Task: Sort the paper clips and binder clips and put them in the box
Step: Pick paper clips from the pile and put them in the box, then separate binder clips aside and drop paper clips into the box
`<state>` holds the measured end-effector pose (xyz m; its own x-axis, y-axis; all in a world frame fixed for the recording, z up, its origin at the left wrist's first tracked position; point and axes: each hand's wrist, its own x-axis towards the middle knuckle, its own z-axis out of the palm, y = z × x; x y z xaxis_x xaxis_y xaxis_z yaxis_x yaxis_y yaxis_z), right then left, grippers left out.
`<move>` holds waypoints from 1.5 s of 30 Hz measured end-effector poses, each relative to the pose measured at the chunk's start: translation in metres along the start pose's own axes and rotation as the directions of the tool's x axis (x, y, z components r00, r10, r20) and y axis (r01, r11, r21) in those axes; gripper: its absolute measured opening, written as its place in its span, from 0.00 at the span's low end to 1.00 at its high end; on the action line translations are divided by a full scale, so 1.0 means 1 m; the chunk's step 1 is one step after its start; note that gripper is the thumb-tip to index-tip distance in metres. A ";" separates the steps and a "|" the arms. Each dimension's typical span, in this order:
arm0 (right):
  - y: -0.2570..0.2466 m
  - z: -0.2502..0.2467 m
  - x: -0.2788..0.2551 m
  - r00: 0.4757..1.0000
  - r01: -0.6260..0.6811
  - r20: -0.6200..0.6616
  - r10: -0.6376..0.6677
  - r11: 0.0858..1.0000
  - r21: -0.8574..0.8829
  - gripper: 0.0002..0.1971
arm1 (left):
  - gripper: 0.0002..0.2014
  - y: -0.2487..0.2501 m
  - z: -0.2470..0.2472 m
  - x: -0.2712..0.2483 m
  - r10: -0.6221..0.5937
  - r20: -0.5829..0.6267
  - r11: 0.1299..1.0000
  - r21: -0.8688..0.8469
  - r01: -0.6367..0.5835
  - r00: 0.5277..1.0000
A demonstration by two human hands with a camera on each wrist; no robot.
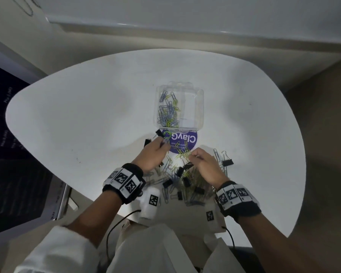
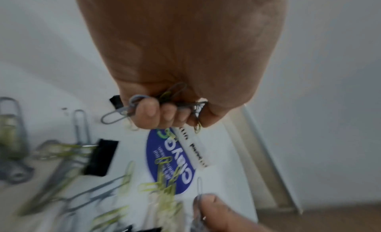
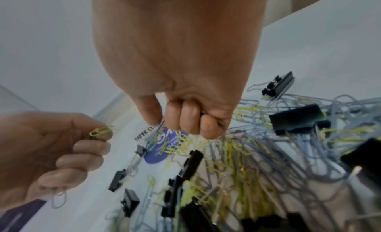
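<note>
Box [image 1: 197,107] sits open just beyond both fists, long side running away, paper clips filling its left half. Left hand [image 1: 153,154], nearer it, clutches a clip bundle; right hand [image 1: 205,164] pinches one clip above the pile [image 1: 187,184].

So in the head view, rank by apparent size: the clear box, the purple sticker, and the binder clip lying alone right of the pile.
1. Clear box, plainly the largest.
2. Purple sticker, partly covered by the box edge and paper clips, yet visibly smaller.
3. Binder clip, by far the smallest.
</note>
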<state>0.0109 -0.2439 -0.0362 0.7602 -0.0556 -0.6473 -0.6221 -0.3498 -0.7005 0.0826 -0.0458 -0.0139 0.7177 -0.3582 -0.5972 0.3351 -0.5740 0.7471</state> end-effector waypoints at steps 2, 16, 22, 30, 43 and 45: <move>-0.005 -0.002 0.003 1.000 -0.022 0.018 0.019 0.977 0.211 0.10 | 0.10 0.018 -0.010 0.005 -0.024 -0.065 0.983 -0.184 0.011 0.998; -0.118 -0.010 0.068 0.992 0.039 -0.127 0.006 0.938 0.345 0.06 | 0.21 0.075 -0.038 0.088 -0.062 -0.282 0.994 -0.102 0.034 0.957; -0.125 0.009 0.100 0.990 0.069 -0.137 -0.039 0.972 0.225 0.11 | 0.13 0.047 -0.044 0.056 0.119 -0.363 0.993 0.038 -0.113 0.924; -0.121 0.015 0.093 0.987 0.139 -0.091 -0.132 0.988 0.071 0.23 | 0.23 0.002 -0.022 0.040 0.463 -0.091 0.715 0.626 -0.311 0.882; -0.052 -0.005 0.048 0.835 0.465 -0.124 -0.536 0.808 -0.361 0.18 | 0.21 -0.013 -0.027 0.015 0.489 -0.200 0.646 0.737 -0.199 0.849; -0.037 -0.014 0.039 0.824 0.417 -0.251 -0.508 0.844 -0.339 0.14 | 0.13 -0.014 -0.025 0.006 0.506 -0.243 0.670 0.716 -0.199 0.828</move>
<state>0.0661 -0.2459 -0.0316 0.9894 -0.1031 -0.1025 -0.1447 -0.6348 -0.7590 0.0971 -0.0215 -0.0210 0.9118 -0.4080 -0.0458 -0.3552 -0.8399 0.4102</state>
